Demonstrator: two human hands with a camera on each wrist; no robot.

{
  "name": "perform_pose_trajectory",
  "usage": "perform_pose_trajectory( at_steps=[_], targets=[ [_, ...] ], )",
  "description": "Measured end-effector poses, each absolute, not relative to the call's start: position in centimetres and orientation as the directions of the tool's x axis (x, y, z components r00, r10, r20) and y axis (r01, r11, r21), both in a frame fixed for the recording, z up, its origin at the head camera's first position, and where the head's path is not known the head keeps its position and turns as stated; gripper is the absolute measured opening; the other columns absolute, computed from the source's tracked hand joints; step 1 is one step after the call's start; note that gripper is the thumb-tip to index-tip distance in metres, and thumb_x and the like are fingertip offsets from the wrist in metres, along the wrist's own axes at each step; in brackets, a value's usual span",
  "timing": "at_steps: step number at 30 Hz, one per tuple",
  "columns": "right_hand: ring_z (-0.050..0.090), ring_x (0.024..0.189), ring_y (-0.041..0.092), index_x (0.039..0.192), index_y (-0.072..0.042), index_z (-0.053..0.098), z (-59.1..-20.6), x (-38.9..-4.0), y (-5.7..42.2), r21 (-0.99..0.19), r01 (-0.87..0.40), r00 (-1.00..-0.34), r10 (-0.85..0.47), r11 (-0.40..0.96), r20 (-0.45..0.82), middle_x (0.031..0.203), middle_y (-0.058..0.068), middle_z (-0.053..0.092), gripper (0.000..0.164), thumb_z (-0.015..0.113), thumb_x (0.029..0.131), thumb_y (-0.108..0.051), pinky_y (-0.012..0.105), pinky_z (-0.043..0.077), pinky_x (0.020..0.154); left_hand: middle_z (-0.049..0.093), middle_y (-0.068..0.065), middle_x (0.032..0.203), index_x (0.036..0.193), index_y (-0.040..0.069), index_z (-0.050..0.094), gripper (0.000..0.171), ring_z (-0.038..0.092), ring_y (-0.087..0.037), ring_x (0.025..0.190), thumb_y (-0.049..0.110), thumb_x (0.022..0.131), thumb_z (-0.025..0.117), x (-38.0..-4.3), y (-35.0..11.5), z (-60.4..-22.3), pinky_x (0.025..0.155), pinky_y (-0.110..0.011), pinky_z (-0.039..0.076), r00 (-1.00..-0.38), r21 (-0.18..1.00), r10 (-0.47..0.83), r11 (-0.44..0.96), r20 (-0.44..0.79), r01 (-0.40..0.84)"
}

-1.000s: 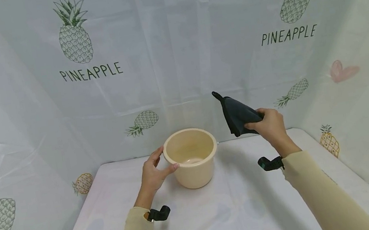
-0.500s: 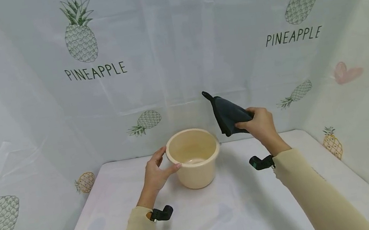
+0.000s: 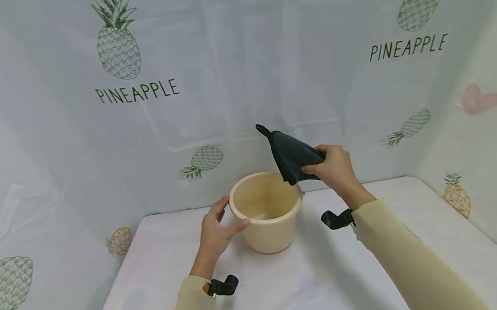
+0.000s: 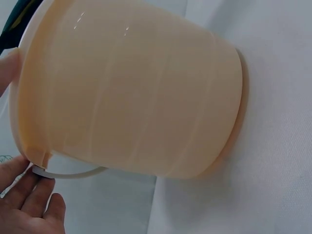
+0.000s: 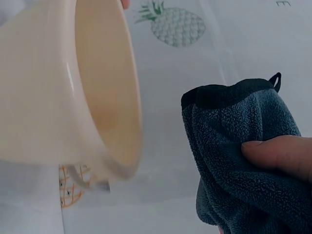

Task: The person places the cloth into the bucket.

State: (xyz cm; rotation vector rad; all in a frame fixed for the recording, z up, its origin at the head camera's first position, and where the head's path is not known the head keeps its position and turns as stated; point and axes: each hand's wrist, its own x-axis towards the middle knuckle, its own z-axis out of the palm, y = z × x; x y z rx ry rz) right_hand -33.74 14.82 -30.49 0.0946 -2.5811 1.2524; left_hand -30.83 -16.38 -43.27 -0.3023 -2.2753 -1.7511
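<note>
A cream plastic bucket (image 3: 270, 237) stands upright on the table. My left hand (image 3: 216, 235) holds its rim from the left, thumb on the near side and fingers round the far left. In the left wrist view the bucket's wall (image 4: 141, 92) fills the middle, and the fingers (image 4: 36, 200) touch the rim near a thin handle (image 4: 73, 174). A folded dark blue-grey towel (image 3: 294, 156) with a black edge and hanging loop is pinched in my right hand (image 3: 334, 166), just above the bucket's right rim. In the right wrist view the thumb (image 5: 278, 153) presses on the towel's fuzzy cloth.
The table (image 3: 163, 296) has a white cover. A pale curtain (image 3: 255, 68) printed with pineapples rises right behind the bucket and along both sides. Each wrist wears a black camera, as on the right wrist camera (image 3: 337, 219).
My right hand has carried the towel leftward, from right of the bucket to over its right rim. The left hand keeps its hold on the rim; the whole view shifts slightly.
</note>
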Motion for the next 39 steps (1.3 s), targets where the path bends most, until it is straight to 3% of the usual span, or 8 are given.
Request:
perform_pose_trajectory(
  at_steps=[22,39],
  targets=[
    [0.063,0.116,0.041,0.128,0.003,0.070,-31.4,-35.1,9.3,-0.738,-0.195,-0.978,-0.078,0.646,0.191,0.126,0.024,0.068,0.051,0.087,0.084,-0.014,0.053,0.057,0.103,0.048,-0.009,0.161,0.157,0.007,0.049,0.088,0.038,-0.029,0.152,0.021,0.082,0.093,-30.6,-16.2,-43.0,0.128,-0.046,0.032,-0.954,0.911,-0.013,0.301,0.300,0.282],
    [0.069,0.103,0.035,0.122,0.008,0.072,-31.7,-36.2,7.9,-0.543,-0.241,-0.959,-0.283,0.804,0.007,0.115,0.021,0.073,0.051,0.088,0.079,-0.014,0.046,0.063,0.094,0.047,-0.009,0.161,0.157,0.006,0.048,0.090,0.038,-0.029,0.152,0.021,0.080,0.094,-30.7,-16.6,-43.2,0.128,-0.046,0.031,-0.949,0.910,0.002,0.283,0.315,0.302]
  ],
)
